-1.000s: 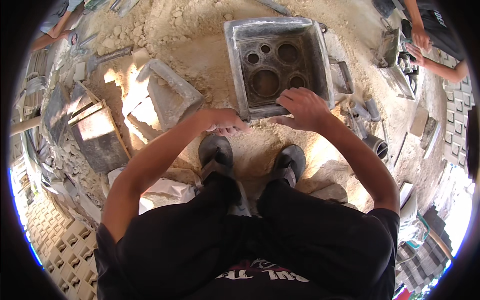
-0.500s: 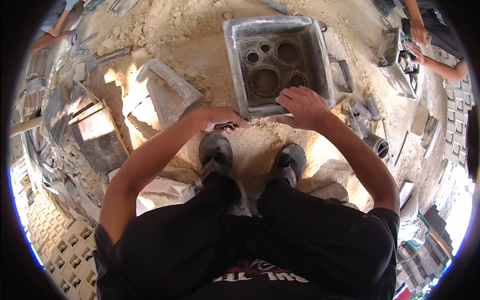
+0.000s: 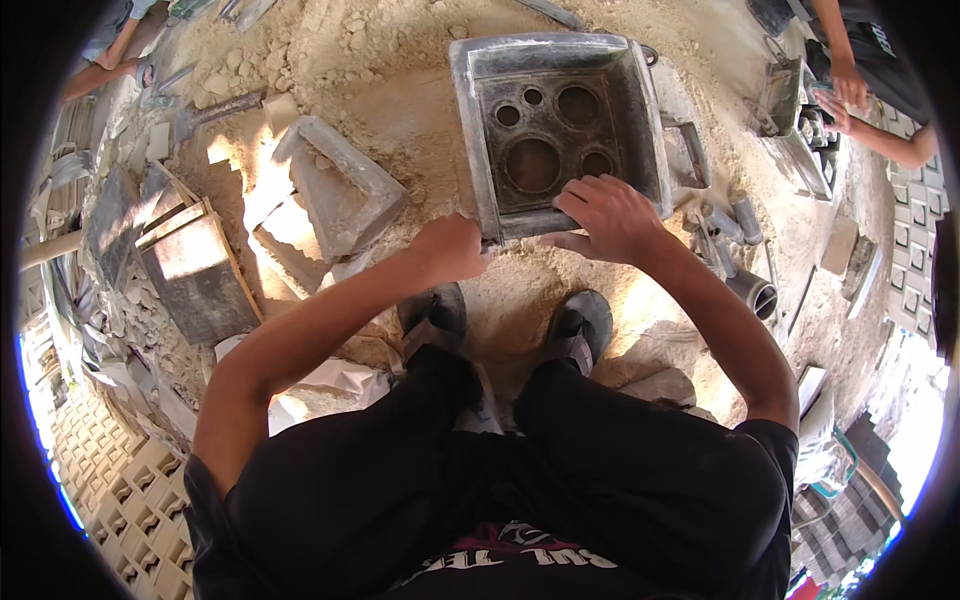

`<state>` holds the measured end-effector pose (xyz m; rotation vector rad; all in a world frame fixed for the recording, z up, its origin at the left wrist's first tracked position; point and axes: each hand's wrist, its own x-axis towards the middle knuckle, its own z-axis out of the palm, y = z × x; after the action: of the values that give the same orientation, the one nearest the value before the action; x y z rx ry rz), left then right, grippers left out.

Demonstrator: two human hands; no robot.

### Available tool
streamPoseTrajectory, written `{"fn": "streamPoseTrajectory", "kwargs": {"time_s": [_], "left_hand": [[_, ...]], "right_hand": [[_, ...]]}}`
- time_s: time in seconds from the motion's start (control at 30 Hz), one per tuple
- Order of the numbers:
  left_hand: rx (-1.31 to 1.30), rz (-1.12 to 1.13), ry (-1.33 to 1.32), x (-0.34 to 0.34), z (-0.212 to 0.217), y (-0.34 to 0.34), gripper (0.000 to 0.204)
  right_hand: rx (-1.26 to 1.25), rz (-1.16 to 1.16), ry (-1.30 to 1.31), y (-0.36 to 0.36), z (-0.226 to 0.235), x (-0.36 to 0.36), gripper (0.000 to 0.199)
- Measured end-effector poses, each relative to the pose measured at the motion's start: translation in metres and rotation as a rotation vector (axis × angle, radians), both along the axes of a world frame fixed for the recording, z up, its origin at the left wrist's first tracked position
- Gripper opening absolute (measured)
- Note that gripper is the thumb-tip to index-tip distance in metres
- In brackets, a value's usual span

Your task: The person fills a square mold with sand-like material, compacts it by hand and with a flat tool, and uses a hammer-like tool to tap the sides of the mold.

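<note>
A squarish metal box [image 3: 472, 130] sits on the sandy ground [image 3: 420, 120] at one o'clock, open toward the viewer, its walls dusted pale grey. Inside it lies a dark floor plate [image 3: 556, 142] marked with five round openings of differing size: the widest toward the plate's seven o'clock, another broad one toward one o'clock, a mid-sized one toward five, and two small ones toward ten and eleven. The openings are dark and brownish inside; how deep they go cannot be told. A loop handle [image 3: 692, 155] stands out from the box's three o'clock side.

The right hand [image 3: 608, 222] grips the box's near wall at its five o'clock part, fingers hooked over the edge and thumb outside. The left hand [image 3: 447, 248] is curled just beside the box's seven o'clock corner; its fingers are hidden, so I cannot tell whether it is closed on anything.

Between ten and eleven o'clock a dusty, angular frame [image 3: 375, 190] lies on the ground, with sandy material visible within its opening. At three o'clock a hollow metal cylinder [image 3: 748, 285] lies with its dark mouth showing, a divider across it. At two o'clock a co-worker's hands [image 3: 846, 98] are over a narrow metal container [image 3: 817, 180] that holds several dark pieces [image 3: 808, 128], too small to identify.
</note>
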<state>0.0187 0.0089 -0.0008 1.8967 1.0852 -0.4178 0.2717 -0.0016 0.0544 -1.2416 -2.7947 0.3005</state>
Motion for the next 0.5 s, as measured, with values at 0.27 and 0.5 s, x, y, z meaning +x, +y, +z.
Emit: {"fn": "streamPoseTrajectory", "kwargs": {"time_s": [0.27,0.5], "left_hand": [[-1.553,0.328,-0.249,-0.027,-0.054,0.035,0.032],[-0.53,0.249,-0.224,-0.02,-0.019,0.015,0.035]], "right_hand": [[-0.012,0.007,0.017,0.003,0.002,-0.003,0.052],[0.011,0.01,0.039,0.0,-0.002,-0.002,0.05]]}}
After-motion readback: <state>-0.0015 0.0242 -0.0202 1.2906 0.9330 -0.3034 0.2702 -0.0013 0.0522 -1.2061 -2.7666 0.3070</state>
